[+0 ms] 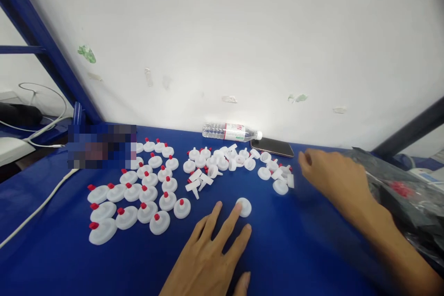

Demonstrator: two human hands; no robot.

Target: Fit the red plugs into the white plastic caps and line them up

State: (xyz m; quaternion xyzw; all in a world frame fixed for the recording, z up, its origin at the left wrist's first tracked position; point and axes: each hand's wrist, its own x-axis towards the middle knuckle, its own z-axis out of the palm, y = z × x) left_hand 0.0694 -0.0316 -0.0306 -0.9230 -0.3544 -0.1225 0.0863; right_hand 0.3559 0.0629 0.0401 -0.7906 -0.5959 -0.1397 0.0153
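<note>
My left hand (213,254) lies with its fingers spread on the blue table. One fingertip touches the edge of a white round plastic cap (244,208). My right hand (324,171) is over the table at the right, blurred and bent at the wrist, its fingers mostly hidden. To its left lies a small group of white caps and parts (280,187). White nozzle caps with red tips (181,208) stand upright in loose rows left of my left hand. Beyond the left hand is a pile of mixed white plastic pieces (222,162), some showing red bits.
A clear plastic bottle (229,132) lies on its side by the wall, beside a dark phone (272,146). At the right is a dark plastic bag (398,199) with something red inside. A white cable (41,208) runs along the left. Blue frame posts (52,51) stand at the side.
</note>
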